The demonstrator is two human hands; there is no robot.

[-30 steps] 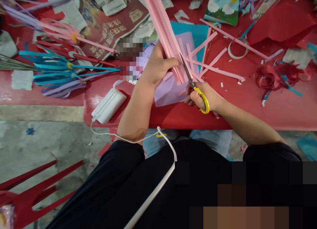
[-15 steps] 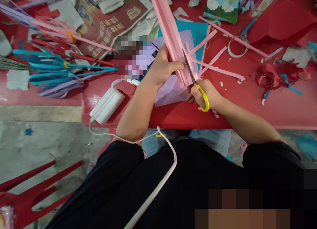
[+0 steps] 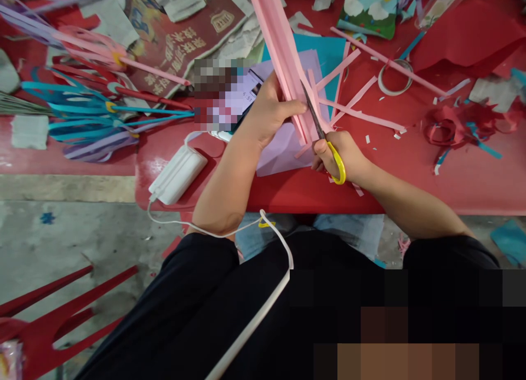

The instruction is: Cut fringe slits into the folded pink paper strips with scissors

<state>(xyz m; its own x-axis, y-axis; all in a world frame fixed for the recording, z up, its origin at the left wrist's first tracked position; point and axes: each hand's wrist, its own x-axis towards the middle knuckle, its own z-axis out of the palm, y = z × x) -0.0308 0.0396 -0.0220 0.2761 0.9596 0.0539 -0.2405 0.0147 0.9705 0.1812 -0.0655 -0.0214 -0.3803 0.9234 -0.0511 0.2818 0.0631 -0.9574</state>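
My left hand point(image 3: 273, 109) is closed on a long folded piece of pink paper point(image 3: 274, 32), thumb on top near its lower end. In my right hand point(image 3: 341, 153) is a pair of scissors point(image 3: 337, 163) with yellow handles. Their dark blades lie along the right edge of the pink paper, where a narrow strip parts from it. Beneath the hands are purple paper point(image 3: 275, 155) and teal paper point(image 3: 332, 49). Loose pink strips point(image 3: 361, 116) lie just right of the blades.
A phone point(image 3: 242, 95), partly pixelated, and a white power bank point(image 3: 178, 174) with a cable are on the red table point(image 3: 411, 177) to the left. Looped paper-strip shapes point(image 3: 78, 109) lie farther left. At right are a tape roll point(image 3: 395, 78) and red curled scraps point(image 3: 444, 125).
The scissors have moved slightly along the paper's edge, and the strip beside the blades stands a little farther out. My left hand keeps its place.
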